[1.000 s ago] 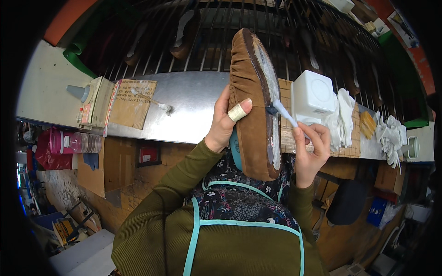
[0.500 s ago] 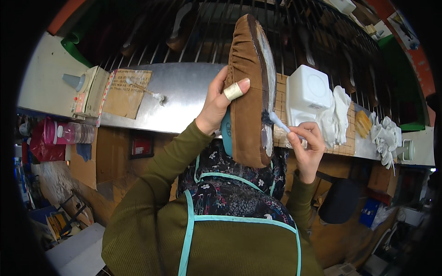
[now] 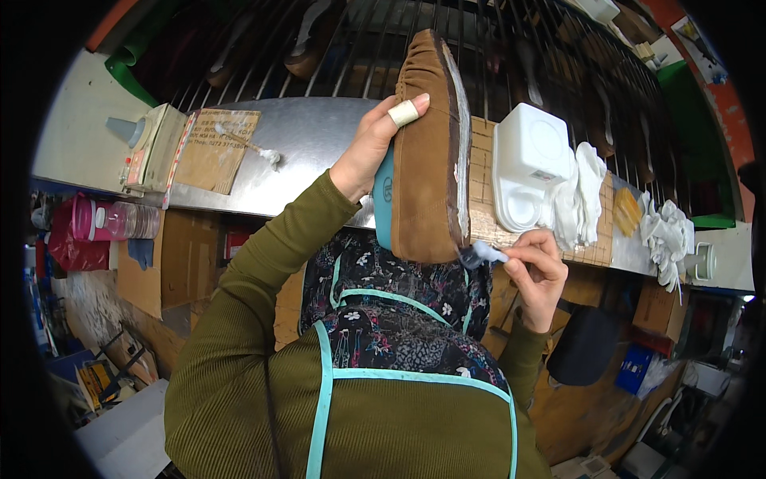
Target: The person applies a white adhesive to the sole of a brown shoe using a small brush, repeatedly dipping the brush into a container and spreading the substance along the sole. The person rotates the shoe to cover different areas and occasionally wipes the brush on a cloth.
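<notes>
Brown shoe (image 3: 427, 176) on a teal last (image 3: 383, 209) stands raised between the two hands, which are apart. The left hand (image 3: 373, 148) grips its left side, taped thumb across the brown face. Near its lower right end, the right hand (image 3: 536, 270) pinches a pale-handled brush (image 3: 485, 253); I cannot tell whether the dark bristles touch the shoe. Behind the shoe run a metal bench (image 3: 307, 132) and a dark barred rack (image 3: 355, 60). Right of it are a white container (image 3: 533, 144) and white gloves (image 3: 589, 195). Dark print marks the cardboard piece (image 3: 211, 169) to its left; a small mark shows on the last.
</notes>
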The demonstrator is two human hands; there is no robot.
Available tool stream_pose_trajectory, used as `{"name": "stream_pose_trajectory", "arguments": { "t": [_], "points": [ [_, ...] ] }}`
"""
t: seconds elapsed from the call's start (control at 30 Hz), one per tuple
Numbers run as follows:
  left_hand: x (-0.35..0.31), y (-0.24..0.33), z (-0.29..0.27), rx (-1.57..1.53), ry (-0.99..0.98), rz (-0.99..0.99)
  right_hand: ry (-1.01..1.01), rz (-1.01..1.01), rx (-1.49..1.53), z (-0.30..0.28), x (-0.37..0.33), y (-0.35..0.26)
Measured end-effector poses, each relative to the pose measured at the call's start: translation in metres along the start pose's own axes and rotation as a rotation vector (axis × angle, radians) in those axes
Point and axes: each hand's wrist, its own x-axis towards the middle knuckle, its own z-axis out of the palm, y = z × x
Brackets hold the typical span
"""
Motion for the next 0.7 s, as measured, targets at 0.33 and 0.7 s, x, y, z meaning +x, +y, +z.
{"name": "stream_pose_trajectory", "arguments": {
  "t": [0.33,0.7],
  "points": [
    [-0.004,-0.011,0.001,-0.011,0.003,-0.061,0.104,-0.073,-0.241,0.013,0.008,-0.010],
    [0.001,-0.004,-0.002,-0.073,-0.015,-0.064,0.104,-0.162,-0.279,0.014,0.020,-0.014]
  ]
}}
